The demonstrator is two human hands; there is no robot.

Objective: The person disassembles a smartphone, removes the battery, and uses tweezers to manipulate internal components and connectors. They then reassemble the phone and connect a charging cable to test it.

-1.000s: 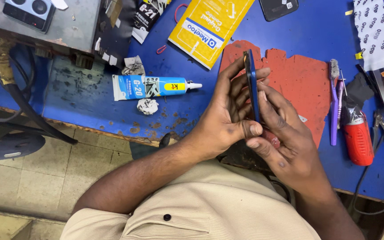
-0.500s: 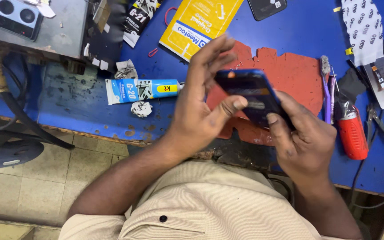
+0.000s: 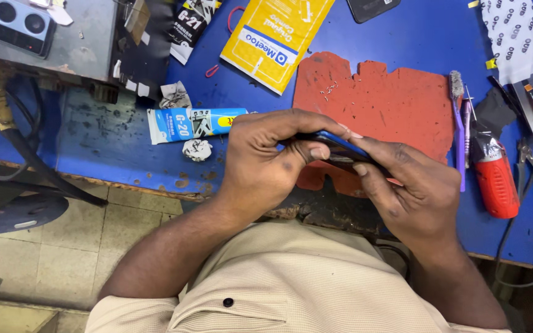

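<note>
one blue phone pinched between two hands: left hand, right hand.

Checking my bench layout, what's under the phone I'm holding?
Under the phone, held by the left hand and right hand, lies the red mat on the blue table; the hands hide the mat's near edge.

Bare red mat beyond hands
</note>
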